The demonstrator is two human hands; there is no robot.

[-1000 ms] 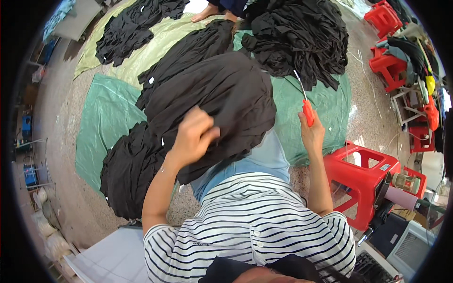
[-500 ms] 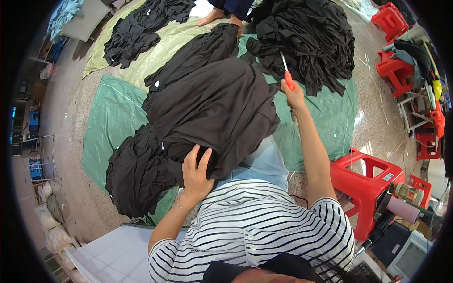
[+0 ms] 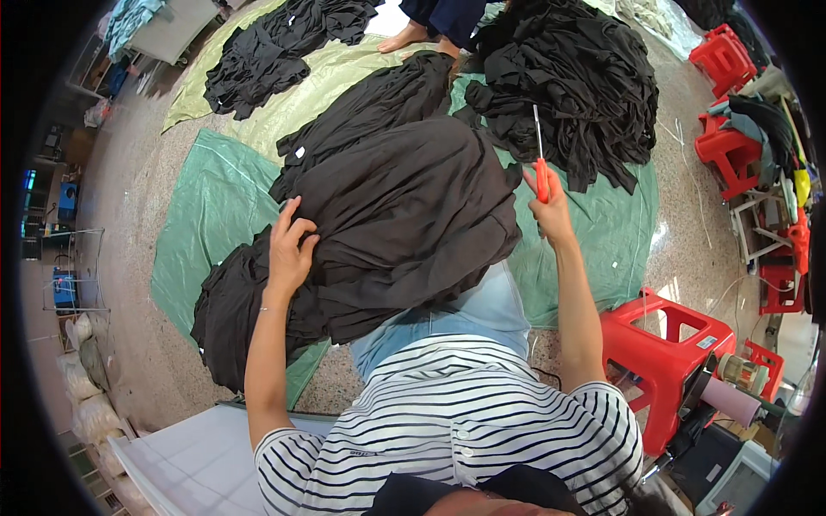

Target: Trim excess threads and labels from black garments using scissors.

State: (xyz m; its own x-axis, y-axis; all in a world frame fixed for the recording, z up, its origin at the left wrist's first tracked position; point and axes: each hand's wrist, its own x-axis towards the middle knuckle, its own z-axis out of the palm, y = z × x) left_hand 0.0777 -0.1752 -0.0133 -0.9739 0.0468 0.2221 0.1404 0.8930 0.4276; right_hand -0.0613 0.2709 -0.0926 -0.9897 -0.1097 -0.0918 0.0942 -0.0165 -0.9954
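A large black garment (image 3: 404, 206) lies draped over my lap in loose folds. My left hand (image 3: 291, 249) rests at its left edge, fingers bent but apart, touching the cloth. Whether a fold lies between thumb and forefinger is hard to see. In my right hand (image 3: 553, 211) is a red-handled tool with a thin metal shaft (image 3: 541, 163), its tip pointing away from me. It is held just right of the garment, and its exact kind is not clear. More bunched black cloth (image 3: 232, 318) hangs at my left.
Black garments form a big heap (image 3: 576, 86) at far right and a smaller pile (image 3: 275, 56) at far left. Green sheeting (image 3: 206, 206) covers the floor. A red stool (image 3: 671, 335) stands at my right. Another person's bare feet (image 3: 404, 38) show beyond the cloth.
My left hand has moved up and left, from the garment's near edge to its left side. The right hand with the red-handled tool has come slightly nearer and to the right.
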